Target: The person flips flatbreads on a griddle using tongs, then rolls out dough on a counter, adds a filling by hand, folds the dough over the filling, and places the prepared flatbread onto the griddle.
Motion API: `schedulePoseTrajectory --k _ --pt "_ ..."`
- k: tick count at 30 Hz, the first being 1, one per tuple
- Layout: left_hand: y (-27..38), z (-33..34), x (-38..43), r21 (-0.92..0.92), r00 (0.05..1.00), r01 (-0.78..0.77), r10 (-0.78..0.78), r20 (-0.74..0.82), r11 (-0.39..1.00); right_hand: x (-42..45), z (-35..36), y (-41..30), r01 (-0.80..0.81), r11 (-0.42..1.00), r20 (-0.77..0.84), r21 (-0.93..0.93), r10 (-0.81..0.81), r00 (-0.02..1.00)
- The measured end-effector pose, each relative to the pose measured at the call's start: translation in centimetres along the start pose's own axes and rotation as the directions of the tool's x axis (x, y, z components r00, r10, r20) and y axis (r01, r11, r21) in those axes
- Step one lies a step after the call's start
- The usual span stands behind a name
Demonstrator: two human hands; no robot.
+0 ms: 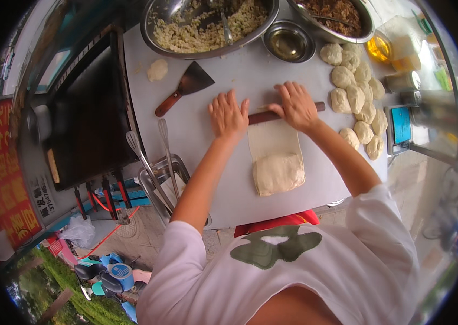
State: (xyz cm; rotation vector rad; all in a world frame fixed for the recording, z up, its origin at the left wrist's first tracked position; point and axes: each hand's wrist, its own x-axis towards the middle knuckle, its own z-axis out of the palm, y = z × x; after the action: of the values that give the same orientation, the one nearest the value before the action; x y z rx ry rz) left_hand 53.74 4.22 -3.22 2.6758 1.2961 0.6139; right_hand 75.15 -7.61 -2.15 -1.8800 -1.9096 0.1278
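Observation:
A dark wooden rolling pin lies across the far end of a flattened dough strip. The strip's near end is a thicker folded part. My left hand is at the pin's left end, fingers spread and pointing away from me. My right hand rests over the pin towards its right end, fingers apart; the pin's tip shows beyond the wrist. Neither hand's fingers wrap the pin, and the palms hide what they touch. A scraper with a wooden handle lies left of my left hand.
Many dough balls sit at the table's right. Steel bowls of filling and a small bowl of oil stand at the back. A black griddle and a tray with whisks are at left.

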Motion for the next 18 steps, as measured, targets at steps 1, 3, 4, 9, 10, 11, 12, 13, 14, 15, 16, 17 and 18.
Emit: schedulePoseTrajectory --k 1,3,4,9,10,11,12,13,14,15,16,17,18 --pt "0.5 -0.4 -0.9 0.005 1.0 -0.008 0.008 -0.008 1.0 -0.7 -0.6 -0.7 0.004 1.0 0.01 -0.012 -0.004 1.0" --pt "0.2 -0.2 2.0 0.0 0.999 -0.035 0.035 -0.022 0.999 1.6 -0.9 0.5 0.023 1.0 -0.036 0.0 -0.023 0.999" --pt "0.1 -0.3 3.6 0.004 0.999 -0.041 0.041 -0.02 0.999 2.7 -0.6 1.2 0.037 0.999 -0.053 0.019 -0.036 0.998" --pt "-1.2 -2.1 4.4 -0.21 0.998 -0.051 0.04 -0.057 0.976 2.5 -1.1 -1.2 -0.168 0.981 0.069 0.098 0.161 0.984" --pt "-0.7 -2.7 2.0 -0.317 0.998 0.025 -0.003 0.069 0.948 -0.1 -1.5 -2.6 -0.289 0.951 0.124 0.111 0.276 0.953" --pt "0.3 -3.4 0.0 -0.409 0.981 0.11 -0.032 0.193 0.906 -1.5 -1.7 -2.0 -0.378 0.919 0.102 0.115 0.367 0.925" --pt "0.3 -3.4 -2.0 -0.434 0.957 0.193 -0.07 0.282 0.88 -2.4 -1.4 -2.0 -0.446 0.885 0.083 0.136 0.438 0.895" --pt "0.4 -3.2 -4.0 -0.449 0.923 0.277 -0.106 0.37 0.85 -3.1 -0.8 -1.6 -0.471 0.87 0.023 0.148 0.473 0.881" --pt "0.2 -2.8 -5.3 -0.46 0.917 0.313 -0.139 0.373 0.831 -2.6 -0.1 -1.5 -0.472 0.865 -0.019 0.173 0.482 0.876" --pt "0.4 -2.7 -5.4 -0.475 0.912 0.338 -0.158 0.379 0.812 -2.2 0.2 -1.7 -0.475 0.858 -0.059 0.194 0.494 0.868" --pt "0.5 -2.7 -5.4 -0.489 0.907 0.362 -0.178 0.382 0.793 -1.3 0.8 -1.7 -0.459 0.86 -0.081 0.223 0.486 0.87" --pt "0.7 -2.6 -5.2 -0.503 0.899 0.384 -0.19 0.394 0.774 -0.6 1.1 -1.8 -0.474 0.846 -0.047 0.244 0.498 0.866" --pt "1.1 -2.6 -4.8 -0.499 0.892 0.396 -0.195 0.407 0.771 -0.1 1.5 -1.6 -0.495 0.829 -0.01 0.261 0.515 0.857"
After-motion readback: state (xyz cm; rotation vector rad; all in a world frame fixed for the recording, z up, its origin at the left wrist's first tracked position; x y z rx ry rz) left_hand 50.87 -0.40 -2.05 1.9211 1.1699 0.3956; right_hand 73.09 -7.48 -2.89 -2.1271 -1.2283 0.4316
